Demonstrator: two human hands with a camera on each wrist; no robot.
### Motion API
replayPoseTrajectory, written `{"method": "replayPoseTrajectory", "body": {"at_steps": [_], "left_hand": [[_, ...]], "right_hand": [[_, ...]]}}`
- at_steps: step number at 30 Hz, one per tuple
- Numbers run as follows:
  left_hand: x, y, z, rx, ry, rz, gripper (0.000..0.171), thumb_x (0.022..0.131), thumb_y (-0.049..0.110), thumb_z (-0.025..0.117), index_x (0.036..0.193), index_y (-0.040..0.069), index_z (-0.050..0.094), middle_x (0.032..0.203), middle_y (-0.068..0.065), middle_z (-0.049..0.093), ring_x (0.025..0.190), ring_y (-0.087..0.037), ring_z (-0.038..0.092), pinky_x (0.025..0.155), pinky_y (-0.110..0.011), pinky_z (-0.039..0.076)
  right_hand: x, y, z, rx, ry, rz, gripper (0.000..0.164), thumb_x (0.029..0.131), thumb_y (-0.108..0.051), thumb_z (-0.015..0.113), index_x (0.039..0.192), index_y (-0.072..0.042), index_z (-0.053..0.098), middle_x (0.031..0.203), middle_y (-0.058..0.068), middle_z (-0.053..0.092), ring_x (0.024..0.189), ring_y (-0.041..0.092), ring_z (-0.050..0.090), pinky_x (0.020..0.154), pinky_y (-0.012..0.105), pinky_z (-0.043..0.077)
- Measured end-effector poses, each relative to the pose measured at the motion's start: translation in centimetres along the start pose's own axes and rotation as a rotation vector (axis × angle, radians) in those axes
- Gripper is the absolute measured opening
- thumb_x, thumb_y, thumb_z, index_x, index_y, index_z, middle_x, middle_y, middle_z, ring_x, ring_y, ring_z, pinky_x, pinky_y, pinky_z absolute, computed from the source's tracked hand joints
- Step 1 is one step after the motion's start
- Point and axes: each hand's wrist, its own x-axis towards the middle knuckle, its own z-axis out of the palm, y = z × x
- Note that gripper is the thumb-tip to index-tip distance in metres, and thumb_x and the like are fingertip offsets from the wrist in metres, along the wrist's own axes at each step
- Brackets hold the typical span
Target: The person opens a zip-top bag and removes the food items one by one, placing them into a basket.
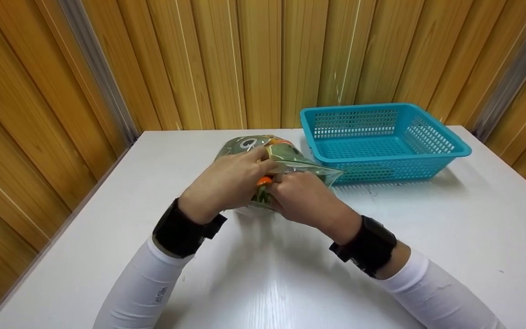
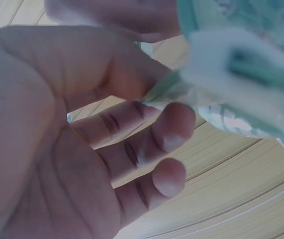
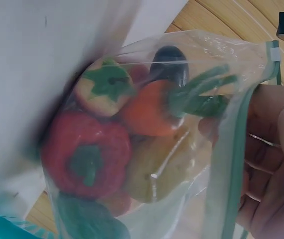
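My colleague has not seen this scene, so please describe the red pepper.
In the head view, find the bag left of the blue basket. The right wrist view shows the pepper inside, beside the orange carrot: the largest red thing.

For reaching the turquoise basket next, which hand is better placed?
Probably the right hand: it grips the edge of the bag on the side nearer the turquoise basket. The left hand also pinches the bag, but farther from the basket, so it seems better suited to steadying the bag.
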Motion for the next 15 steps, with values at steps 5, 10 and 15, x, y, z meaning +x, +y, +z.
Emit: {"method": "replayPoseTrajectory", "body": {"at_steps": [5,10,15], "left_hand": [[0.0,0.0,0.1,-0.001,0.019,0.020,0.043,0.083,-0.001,0.071,0.121,0.018,0.065,0.121,-0.007,0.059,0.100,-0.025,0.066,0.080,-0.041,0.057],[0.0,0.0,0.2,-0.021,0.020,0.018,0.048,0.080,-0.002,0.074,0.123,0.018,0.065,0.120,-0.006,0.060,0.101,-0.025,0.066,0.083,-0.041,0.056],[0.0,0.1,0.1,-0.037,-0.002,-0.003,0.051,0.079,-0.002,0.075,0.126,0.017,0.066,0.117,-0.007,0.061,0.099,-0.024,0.066,0.081,-0.041,0.057]], "right_hand": [[0.0,0.2,0.0,-0.007,0.018,0.007,0.008,0.091,-0.010,0.068,0.096,-0.005,0.072,0.086,0.007,0.071,0.079,0.020,0.068,0.071,0.033,0.058],[-0.1,0.3,-0.6,0.029,0.056,-0.002,0.011,0.089,-0.008,0.070,0.098,-0.003,0.071,0.095,0.008,0.071,0.084,0.021,0.068,0.075,0.034,0.058],[-0.3,0.8,-1.7,0.034,0.086,0.035,0.004,0.083,-0.003,0.072,0.085,-0.003,0.068,0.082,0.007,0.068,0.077,0.020,0.066,0.071,0.033,0.058]]}}
